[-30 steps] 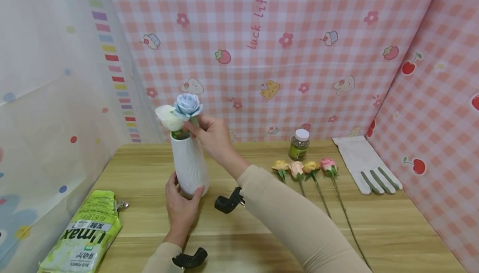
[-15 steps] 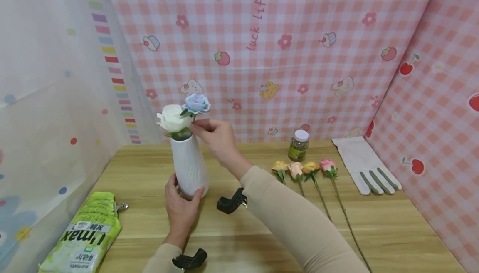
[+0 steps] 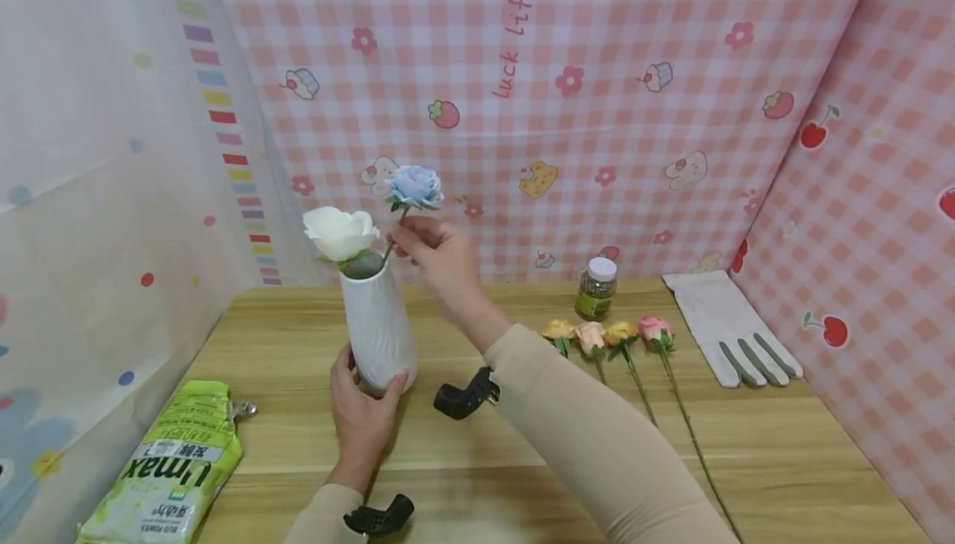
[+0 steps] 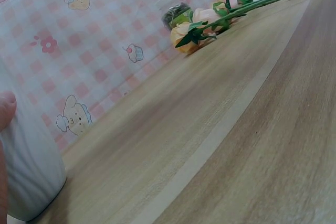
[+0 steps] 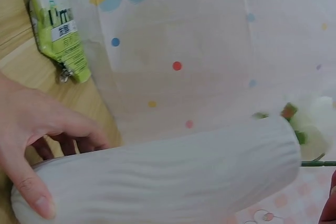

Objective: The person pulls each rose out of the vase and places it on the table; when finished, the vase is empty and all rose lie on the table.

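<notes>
A white ribbed vase (image 3: 379, 332) stands on the wooden table, its mouth facing up. My left hand (image 3: 363, 415) grips it low down, thumb on the near side and fingers round the left; the right wrist view shows this hand (image 5: 47, 135) at the base of the vase (image 5: 157, 177). A white rose (image 3: 341, 233) rests in the mouth, leaning left. Above the rim, my right hand (image 3: 443, 266) pinches the stem of a blue rose (image 3: 415, 187), whose lower end goes into the vase. In the left wrist view the vase (image 4: 31, 166) shows only partly.
Several roses (image 3: 591, 337) in yellow, peach and pink lie on the right of the table. Behind them stands a lidded jar (image 3: 596, 291). A white glove (image 3: 727, 324) lies at the far right, and a green bag (image 3: 167, 465) at the left.
The blue rose has moved right and up with my right hand, away from the white rose, and more stem shows. The white rose has turned and leans left. My left hand stays put.
</notes>
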`<state>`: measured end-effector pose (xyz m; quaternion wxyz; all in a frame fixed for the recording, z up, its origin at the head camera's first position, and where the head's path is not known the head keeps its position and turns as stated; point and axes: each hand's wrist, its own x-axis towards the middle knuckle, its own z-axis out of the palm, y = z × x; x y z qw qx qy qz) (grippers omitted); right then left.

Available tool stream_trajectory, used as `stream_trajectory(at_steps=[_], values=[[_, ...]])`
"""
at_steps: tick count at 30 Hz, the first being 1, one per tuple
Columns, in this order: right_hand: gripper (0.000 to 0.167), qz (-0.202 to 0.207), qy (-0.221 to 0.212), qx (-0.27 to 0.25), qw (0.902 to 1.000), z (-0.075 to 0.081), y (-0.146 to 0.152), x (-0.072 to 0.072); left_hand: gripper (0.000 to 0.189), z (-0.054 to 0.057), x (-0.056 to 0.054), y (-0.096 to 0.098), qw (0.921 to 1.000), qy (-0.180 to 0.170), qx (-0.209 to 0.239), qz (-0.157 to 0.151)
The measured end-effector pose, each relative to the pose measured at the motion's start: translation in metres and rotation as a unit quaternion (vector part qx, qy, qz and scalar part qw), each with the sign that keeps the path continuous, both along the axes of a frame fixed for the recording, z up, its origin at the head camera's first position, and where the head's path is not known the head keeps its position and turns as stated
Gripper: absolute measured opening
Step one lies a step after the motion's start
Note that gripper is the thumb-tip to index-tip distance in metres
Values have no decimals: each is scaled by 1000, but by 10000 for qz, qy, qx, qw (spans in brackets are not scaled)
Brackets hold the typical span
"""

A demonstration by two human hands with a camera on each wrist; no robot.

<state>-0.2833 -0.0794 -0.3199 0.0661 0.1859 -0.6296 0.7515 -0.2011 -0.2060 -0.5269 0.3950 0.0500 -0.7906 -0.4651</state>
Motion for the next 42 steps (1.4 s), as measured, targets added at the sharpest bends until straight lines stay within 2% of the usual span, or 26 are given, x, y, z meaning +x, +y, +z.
stream_trajectory(at_steps=[5, 9, 16, 20, 25, 28, 31, 33, 36, 42], values=[[19, -45, 168, -416, 9990, 11, 14, 3, 87, 0, 0, 0, 10000, -19, 9, -39], [11, -228, 221, -900, 9954, 16, 32, 2, 86, 1, 1, 0, 10000, -39, 42, -64], [7, -500, 136, -1547, 9866, 22, 79, 3, 86, 2, 2, 1, 9999, -122, 60, -50], [7, -586, -28, -1998, 9781, 18, 116, 8, 86, 2, 3, 2, 9997, -213, 48, -68], [10, -651, -200, -2451, 9671, 4, 160, 15, 86, 4, 3, 2, 9996, -243, 90, -74], [16, -856, -335, -2286, 9692, -8, 179, 20, 86, 3, 3, 1, 9995, -270, 147, -79], [18, -1210, -428, -1774, 9757, -24, 191, 28, 87, 1, 2, 1, 9994, -292, 184, -76], [16, -1468, -517, -1474, 9768, -35, 195, 33, 87, 0, 2, 1, 9994, -296, 178, -68], [17, -1741, -622, -1213, 9752, -50, 199, 40, 87, -1, 2, 0, 9995, -287, 138, -34], [26, -1973, -750, -1066, 9716, -70, 199, 47, 87, 1, 2, 2, 9997, -214, 118, -57]])
